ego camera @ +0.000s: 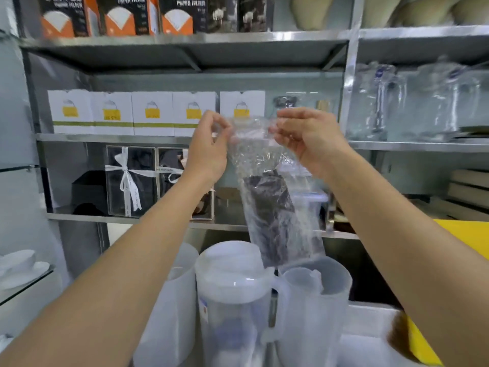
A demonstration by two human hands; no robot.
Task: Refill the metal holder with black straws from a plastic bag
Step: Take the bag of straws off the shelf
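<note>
A clear plastic bag (260, 154) hangs in front of the shelves, its lower half filled with a bundle of black straws (272, 221). My left hand (209, 149) pinches the bag's top left corner. My right hand (307, 139) pinches the top right corner. The bag tilts slightly, bottom to the right. No metal holder is in view.
Translucent plastic pitchers (235, 290) stand right below the bag. Metal shelves (127, 139) behind hold white boxes (153, 112), ribboned clear boxes (129, 181) and coffee filter packs (119, 14). Glass jugs (434, 102) fill the right shelf. A yellow object (465, 234) lies at the right.
</note>
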